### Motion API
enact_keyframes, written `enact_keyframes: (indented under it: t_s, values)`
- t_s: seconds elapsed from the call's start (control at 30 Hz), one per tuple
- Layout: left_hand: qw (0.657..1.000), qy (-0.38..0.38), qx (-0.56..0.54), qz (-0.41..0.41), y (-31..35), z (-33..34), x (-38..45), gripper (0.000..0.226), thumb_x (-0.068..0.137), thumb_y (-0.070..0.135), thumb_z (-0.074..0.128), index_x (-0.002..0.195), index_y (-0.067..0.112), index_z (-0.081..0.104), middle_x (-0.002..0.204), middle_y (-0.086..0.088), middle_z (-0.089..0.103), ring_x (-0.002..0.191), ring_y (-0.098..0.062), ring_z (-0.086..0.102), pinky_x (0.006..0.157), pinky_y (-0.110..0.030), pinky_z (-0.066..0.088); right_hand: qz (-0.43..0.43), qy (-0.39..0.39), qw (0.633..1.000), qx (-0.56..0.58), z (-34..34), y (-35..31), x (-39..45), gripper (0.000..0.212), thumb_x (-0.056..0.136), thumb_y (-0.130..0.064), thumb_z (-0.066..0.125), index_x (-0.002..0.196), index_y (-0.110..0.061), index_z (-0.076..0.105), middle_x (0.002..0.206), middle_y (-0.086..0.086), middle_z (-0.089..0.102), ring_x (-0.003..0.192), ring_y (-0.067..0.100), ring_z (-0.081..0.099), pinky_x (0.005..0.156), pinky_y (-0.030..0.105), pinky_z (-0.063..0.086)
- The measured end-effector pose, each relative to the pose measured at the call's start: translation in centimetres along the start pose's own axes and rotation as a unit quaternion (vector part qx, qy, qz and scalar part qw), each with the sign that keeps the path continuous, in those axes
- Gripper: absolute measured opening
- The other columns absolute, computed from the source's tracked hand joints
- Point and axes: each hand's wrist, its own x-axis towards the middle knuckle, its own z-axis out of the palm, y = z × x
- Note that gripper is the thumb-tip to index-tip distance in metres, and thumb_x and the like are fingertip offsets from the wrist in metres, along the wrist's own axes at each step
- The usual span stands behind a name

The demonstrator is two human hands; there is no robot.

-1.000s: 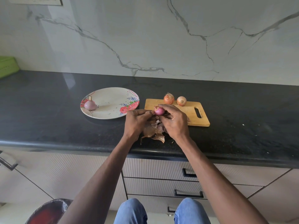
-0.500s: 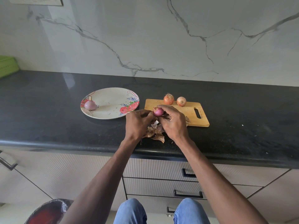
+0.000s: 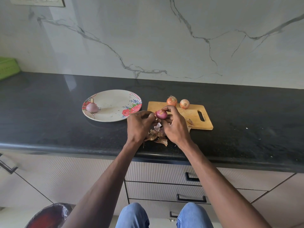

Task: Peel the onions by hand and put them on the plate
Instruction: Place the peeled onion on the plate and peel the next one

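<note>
My right hand grips a small purple onion, mostly bare of skin, just above the counter. My left hand has its fingers curled at the onion's left side, pinching at a bit of skin there. A peeled pale purple onion lies on the left part of the flowered plate. Two unpeeled orange onions sit at the far edge of the wooden cutting board. A heap of dry skins lies under my hands.
The black counter runs the full width, its front edge just behind my wrists. A green box stands at the far left by the marble wall. Drawers and a red lined bin are below.
The onion has turned slightly in my right hand and shows more bare purple surface. Both hands stay in the same spot over the skins.
</note>
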Motion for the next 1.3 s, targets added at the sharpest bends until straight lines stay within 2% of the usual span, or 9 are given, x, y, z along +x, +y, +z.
enact_keyframes:
  t_s: [0.2, 0.37, 0.47, 0.6, 0.7, 0.77, 0.9, 1.03, 1.3]
  values:
    - [1.000, 0.011, -0.020, -0.007, -0.1, -0.1, 0.1, 0.011, 0.093, 0.006, 0.066, 0.089, 0.005, 0.077, 0.071, -0.006, 0.076, 0.066, -0.019, 0.075, 0.060, -0.026, 0.059, 0.009, 0.008, 1.000, 0.017, -0.4, -0.3, 0.0, 0.056, 0.087, 0.003, 0.068, 0.136, -0.020, 0.054, 0.127, 0.002, 0.065, 0.107, 0.013, 0.068, 0.091, 0.027, 0.057]
    - [0.999, -0.002, -0.037, -0.006, 0.1, 0.0, 0.0, 0.011, 0.094, 0.004, 0.066, 0.088, 0.007, 0.075, 0.069, -0.002, 0.076, 0.064, -0.014, 0.074, 0.060, -0.023, 0.058, 0.037, 0.023, 0.998, 0.044, -0.5, -0.7, 0.0, 0.037, 0.084, -0.007, 0.076, 0.115, -0.020, 0.061, 0.109, 0.007, 0.069, 0.086, 0.011, 0.073, 0.070, 0.027, 0.061]
    - [0.999, -0.008, -0.036, -0.002, 0.0, 0.0, 0.0, 0.011, 0.094, 0.005, 0.065, 0.089, 0.007, 0.075, 0.072, -0.004, 0.076, 0.065, -0.015, 0.074, 0.061, -0.023, 0.058, 0.027, 0.047, 0.998, 0.037, -0.6, -1.0, 0.0, 0.031, 0.083, -0.013, 0.079, 0.106, -0.016, 0.058, 0.103, 0.001, 0.066, 0.084, 0.009, 0.069, 0.069, 0.023, 0.058]
    - [0.999, 0.008, -0.041, -0.003, -0.3, 0.0, 0.2, 0.011, 0.094, 0.008, 0.067, 0.088, 0.008, 0.075, 0.075, -0.008, 0.077, 0.068, -0.022, 0.076, 0.067, -0.033, 0.062, 0.062, 0.059, 0.994, 0.064, -0.8, -1.0, 0.0, 0.037, 0.084, -0.013, 0.077, 0.111, -0.018, 0.052, 0.107, -0.004, 0.065, 0.090, -0.004, 0.065, 0.075, 0.016, 0.054]
    - [0.999, 0.036, -0.026, -0.008, -1.0, 0.0, 0.7, 0.012, 0.094, 0.008, 0.066, 0.089, 0.005, 0.077, 0.075, -0.008, 0.077, 0.069, -0.022, 0.076, 0.070, -0.042, 0.064, 0.061, 0.051, 0.994, 0.072, -0.8, -0.8, 0.0, 0.037, 0.084, -0.008, 0.076, 0.113, -0.021, 0.057, 0.111, -0.005, 0.066, 0.095, -0.001, 0.066, 0.081, 0.023, 0.056]
    - [0.999, 0.049, -0.015, -0.007, -1.4, 0.1, 1.0, 0.015, 0.093, 0.006, 0.066, 0.103, 0.001, 0.076, 0.084, -0.008, 0.078, 0.074, -0.020, 0.077, 0.074, -0.044, 0.064, 0.066, 0.041, 0.993, 0.084, -0.8, -0.7, 0.1, 0.044, 0.082, -0.006, 0.077, 0.118, -0.024, 0.059, 0.122, -0.001, 0.065, 0.102, 0.009, 0.068, 0.086, 0.029, 0.058]
    - [0.995, 0.050, 0.070, 0.055, -1.5, -0.1, 1.2, 0.035, 0.087, 0.011, 0.070, 0.122, 0.013, 0.073, 0.114, 0.006, 0.073, 0.099, -0.006, 0.070, 0.089, -0.025, 0.056, 0.082, 0.041, 0.993, 0.074, -0.8, -0.7, 0.1, 0.054, 0.081, -0.001, 0.077, 0.129, -0.016, 0.059, 0.125, 0.002, 0.066, 0.101, 0.008, 0.069, 0.085, 0.021, 0.057]
    - [0.999, -0.023, -0.011, 0.033, -1.6, -0.2, 1.2, 0.023, 0.091, 0.017, 0.072, 0.113, 0.012, 0.077, 0.106, -0.005, 0.077, 0.094, -0.018, 0.075, 0.089, -0.040, 0.060, 0.081, 0.045, 0.992, 0.089, -1.0, -1.0, 0.1, 0.046, 0.082, -0.003, 0.077, 0.122, -0.017, 0.060, 0.118, 0.002, 0.070, 0.102, 0.005, 0.068, 0.087, 0.021, 0.055]
    - [0.994, -0.081, -0.055, 0.049, -1.9, -0.4, 1.1, 0.020, 0.092, 0.010, 0.072, 0.111, 0.008, 0.077, 0.098, -0.005, 0.079, 0.092, -0.025, 0.076, 0.089, -0.041, 0.059, 0.078, 0.038, 0.994, 0.070, -1.2, -1.1, 0.0, 0.041, 0.087, -0.010, 0.070, 0.128, -0.012, 0.065, 0.118, 0.001, 0.071, 0.106, 0.008, 0.068, 0.092, 0.029, 0.056]
